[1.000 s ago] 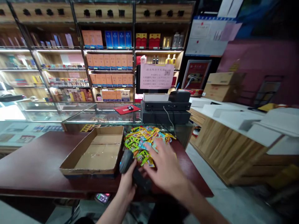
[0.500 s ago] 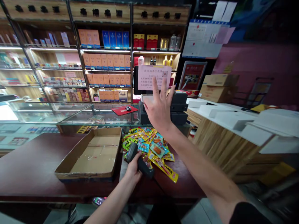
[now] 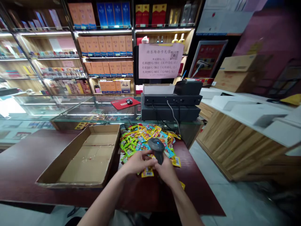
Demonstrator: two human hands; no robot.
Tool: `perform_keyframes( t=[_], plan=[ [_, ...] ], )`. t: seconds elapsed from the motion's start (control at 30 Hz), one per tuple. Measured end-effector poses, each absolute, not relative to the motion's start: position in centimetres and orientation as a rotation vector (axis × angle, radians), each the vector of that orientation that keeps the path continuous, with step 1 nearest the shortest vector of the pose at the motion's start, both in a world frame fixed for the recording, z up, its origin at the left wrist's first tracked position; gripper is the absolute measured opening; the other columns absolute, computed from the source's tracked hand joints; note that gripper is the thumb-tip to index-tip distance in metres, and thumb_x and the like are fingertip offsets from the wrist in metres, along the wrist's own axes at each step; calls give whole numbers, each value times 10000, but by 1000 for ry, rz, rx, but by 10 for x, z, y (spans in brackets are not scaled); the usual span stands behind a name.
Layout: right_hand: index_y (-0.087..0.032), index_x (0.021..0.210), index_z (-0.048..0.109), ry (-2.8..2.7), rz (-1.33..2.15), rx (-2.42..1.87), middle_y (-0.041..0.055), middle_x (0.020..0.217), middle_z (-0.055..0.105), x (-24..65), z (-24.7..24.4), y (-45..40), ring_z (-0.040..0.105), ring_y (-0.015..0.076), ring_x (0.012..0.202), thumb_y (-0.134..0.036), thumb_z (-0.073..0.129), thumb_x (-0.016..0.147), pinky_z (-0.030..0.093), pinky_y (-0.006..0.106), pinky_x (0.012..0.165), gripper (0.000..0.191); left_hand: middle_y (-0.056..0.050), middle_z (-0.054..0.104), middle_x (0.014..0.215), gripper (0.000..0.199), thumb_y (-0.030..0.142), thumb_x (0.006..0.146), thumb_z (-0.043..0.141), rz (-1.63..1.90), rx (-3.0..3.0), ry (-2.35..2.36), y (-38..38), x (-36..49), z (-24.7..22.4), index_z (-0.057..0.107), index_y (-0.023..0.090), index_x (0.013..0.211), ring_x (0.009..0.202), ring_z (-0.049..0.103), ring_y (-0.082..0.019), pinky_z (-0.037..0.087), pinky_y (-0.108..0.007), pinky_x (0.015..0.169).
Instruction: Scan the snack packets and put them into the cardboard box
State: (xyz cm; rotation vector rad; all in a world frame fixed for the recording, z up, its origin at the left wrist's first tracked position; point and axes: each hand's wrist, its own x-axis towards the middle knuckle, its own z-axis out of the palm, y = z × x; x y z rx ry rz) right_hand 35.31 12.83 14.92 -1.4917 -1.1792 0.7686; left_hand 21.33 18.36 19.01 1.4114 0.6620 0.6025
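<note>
A dark grey barcode scanner (image 3: pixel 157 147), with a small blue light on its head, is held upright between my two hands over a pile of snack packets (image 3: pixel 138 138). My right hand (image 3: pixel 166 172) is wrapped round its handle. From the left, my left hand (image 3: pixel 138 161) grips it too, fingers just below the scanner's head and thumb against the handle; the fingertips are partly hidden. The packets are yellow, green and blue, and a yellow packet (image 3: pixel 147 172) lies just under my hands.
An open cardboard tray (image 3: pixel 94 157) sits left of the pile on the dark red table (image 3: pixel 61 197). Behind stand a glass counter (image 3: pixel 101 108) with a mouse (image 3: pixel 129 101) on a red mat, and a black cash register unit (image 3: pixel 170 111) with hanging cables. A wooden counter (image 3: pixel 242 147) is at right.
My right hand has come down from its raised, spread position onto the scanner's handle. The scanner, earlier in my left hand alone, has turned upright. The view has tilted downward.
</note>
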Motion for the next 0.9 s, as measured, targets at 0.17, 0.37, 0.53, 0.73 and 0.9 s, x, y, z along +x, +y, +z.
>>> perform_keyframes(
  t=[0.17, 0.37, 0.53, 0.73, 0.9],
  plan=[
    [-191, 977, 508, -915, 1076, -1423, -16, 582, 608, 382, 153, 139, 541, 142, 415, -409, 612, 759, 434, 242, 380, 324, -115, 685, 842, 377, 453, 745, 618, 860, 1970, 1491, 262, 226, 184, 694, 146, 950, 790, 619, -241, 443, -337, 741],
    [-186, 936, 489, -897, 1243, -1399, -56, 504, 546, 390, 161, 141, 499, 118, 399, -379, 625, 748, 406, 223, 393, 302, -182, 614, 859, 512, 630, 704, 572, 620, 2278, 1868, 302, 253, 168, 690, 132, 704, 941, 535, -335, 384, -400, 789],
    [-186, 930, 506, -903, 1275, -1349, -74, 533, 530, 390, 165, 142, 486, 96, 423, -304, 584, 759, 385, 212, 440, 222, -129, 604, 943, 391, 523, 666, 680, 766, 2218, 1805, 310, 264, 159, 648, 165, 819, 967, 504, -293, 363, -378, 808],
    [-180, 856, 514, -983, 1149, -1424, -91, 452, 457, 371, 171, 156, 401, 89, 350, -332, 612, 743, 330, 207, 365, 213, -36, 631, 778, 235, 314, 687, 689, 1093, 1773, 1403, 307, 246, 157, 574, 158, 820, 748, 574, -165, 419, -280, 717],
    [-172, 822, 563, -1076, 1019, -1459, -48, 461, 502, 345, 176, 146, 449, 113, 364, -433, 655, 738, 379, 238, 380, 289, -61, 673, 896, 379, 306, 678, 706, 1299, 1266, 986, 269, 213, 162, 559, 158, 996, 806, 640, -162, 488, -280, 755]
  ],
)
